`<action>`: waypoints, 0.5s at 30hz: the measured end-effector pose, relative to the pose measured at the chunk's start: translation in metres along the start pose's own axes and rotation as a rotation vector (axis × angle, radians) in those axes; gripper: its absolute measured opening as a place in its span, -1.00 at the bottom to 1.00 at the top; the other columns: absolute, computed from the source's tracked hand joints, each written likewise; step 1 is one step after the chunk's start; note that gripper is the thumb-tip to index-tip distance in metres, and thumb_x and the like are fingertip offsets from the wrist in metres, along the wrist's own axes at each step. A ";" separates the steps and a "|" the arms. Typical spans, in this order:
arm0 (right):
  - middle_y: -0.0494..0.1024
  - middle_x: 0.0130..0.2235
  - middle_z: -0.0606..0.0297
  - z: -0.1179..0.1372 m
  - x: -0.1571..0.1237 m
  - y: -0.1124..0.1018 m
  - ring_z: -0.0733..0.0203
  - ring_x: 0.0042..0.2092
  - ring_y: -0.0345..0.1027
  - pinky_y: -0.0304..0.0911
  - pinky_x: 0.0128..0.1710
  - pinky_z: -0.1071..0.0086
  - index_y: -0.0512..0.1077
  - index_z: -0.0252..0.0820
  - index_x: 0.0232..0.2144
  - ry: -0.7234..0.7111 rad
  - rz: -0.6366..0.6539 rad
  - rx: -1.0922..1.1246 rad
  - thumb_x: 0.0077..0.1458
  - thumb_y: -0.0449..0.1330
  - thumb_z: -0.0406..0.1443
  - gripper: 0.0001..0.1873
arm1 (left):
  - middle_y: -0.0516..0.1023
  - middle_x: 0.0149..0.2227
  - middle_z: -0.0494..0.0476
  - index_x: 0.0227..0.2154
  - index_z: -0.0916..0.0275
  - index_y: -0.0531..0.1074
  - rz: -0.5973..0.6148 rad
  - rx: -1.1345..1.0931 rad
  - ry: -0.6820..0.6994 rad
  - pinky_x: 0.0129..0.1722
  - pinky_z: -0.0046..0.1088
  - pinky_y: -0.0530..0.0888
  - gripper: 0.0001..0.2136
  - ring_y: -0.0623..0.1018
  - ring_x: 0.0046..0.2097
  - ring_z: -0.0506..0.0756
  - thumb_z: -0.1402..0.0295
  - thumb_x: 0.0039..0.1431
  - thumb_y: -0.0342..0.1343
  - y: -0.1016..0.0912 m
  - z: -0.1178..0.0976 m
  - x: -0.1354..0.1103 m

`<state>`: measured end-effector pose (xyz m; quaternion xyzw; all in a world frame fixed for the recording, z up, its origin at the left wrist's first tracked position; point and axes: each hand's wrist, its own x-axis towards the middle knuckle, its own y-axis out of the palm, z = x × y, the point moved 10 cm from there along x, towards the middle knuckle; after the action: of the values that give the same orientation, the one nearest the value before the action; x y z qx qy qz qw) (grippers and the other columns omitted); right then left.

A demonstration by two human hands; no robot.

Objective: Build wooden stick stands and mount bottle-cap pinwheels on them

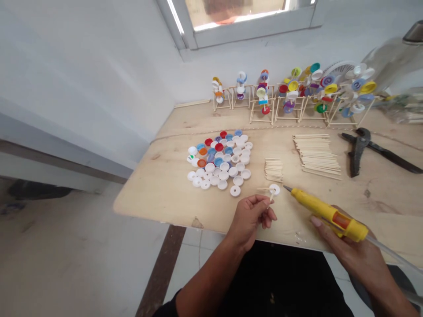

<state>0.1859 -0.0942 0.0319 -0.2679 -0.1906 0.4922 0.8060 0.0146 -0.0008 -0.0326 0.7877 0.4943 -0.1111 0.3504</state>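
Note:
My left hand [253, 215] pinches a short wooden stick that carries a white bottle cap [274, 189] at its far end, just above the wooden board [158, 185]. My right hand [350, 242] grips a yellow glue gun [325, 212], its metal tip pointing left toward the white cap and stopping a little short of it. A clear glue stick pokes out of the gun's back end toward the lower right.
A heap of white and coloured bottle caps [220, 160] lies left of centre. Short sticks [273, 169] and a long stick pile [316, 154] lie to the right, with black pliers [360, 147] beyond. Finished cap-and-stick models [291, 94] line the back wall.

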 end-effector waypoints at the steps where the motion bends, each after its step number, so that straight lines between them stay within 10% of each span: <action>1: 0.58 -0.46 0.31 0.000 0.002 -0.005 0.16 -0.47 0.47 0.33 -0.63 0.45 0.47 -0.11 -0.40 0.002 -0.022 0.040 -0.02 0.22 -0.05 -0.73 | 0.48 -0.63 0.03 -0.44 0.34 0.43 -0.001 0.002 0.002 -0.63 -0.59 0.11 -0.79 0.30 -0.68 -0.12 0.27 -0.05 0.23 0.000 0.000 0.000; 7: 0.62 -0.21 0.21 0.003 0.006 -0.035 0.08 -0.17 0.51 0.46 -0.18 0.34 0.47 -0.12 -0.26 0.008 -0.135 0.186 0.01 0.22 -0.08 -0.70 | 0.48 -0.63 0.04 -0.44 0.35 0.45 -0.004 0.008 0.010 -0.61 -0.59 0.14 -0.76 0.31 -0.66 -0.11 0.25 -0.06 0.25 0.001 -0.003 -0.001; 12: 0.60 -0.32 0.25 0.023 -0.001 -0.008 0.13 -0.30 0.51 0.47 -0.38 0.38 0.49 -0.08 -0.22 -0.079 0.206 0.172 0.07 0.18 -0.16 -0.76 | 0.47 -0.64 0.04 -0.44 0.35 0.44 -0.007 0.020 0.016 -0.62 -0.60 0.16 -0.79 0.30 -0.66 -0.12 0.28 -0.05 0.24 0.004 -0.004 -0.002; 15: 0.58 -0.42 0.29 0.029 -0.002 -0.010 0.11 -0.35 0.50 0.47 -0.43 0.38 0.53 -0.06 -0.37 -0.124 0.169 0.100 -0.04 0.26 -0.14 -0.82 | 0.48 -0.64 0.04 -0.43 0.34 0.44 -0.011 0.015 0.018 -0.62 -0.59 0.17 -0.79 0.30 -0.66 -0.11 0.29 -0.06 0.24 0.004 -0.004 -0.002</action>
<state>0.1754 -0.0927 0.0604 -0.2114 -0.1921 0.5831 0.7605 0.0160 -0.0006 -0.0274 0.7887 0.5008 -0.1096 0.3394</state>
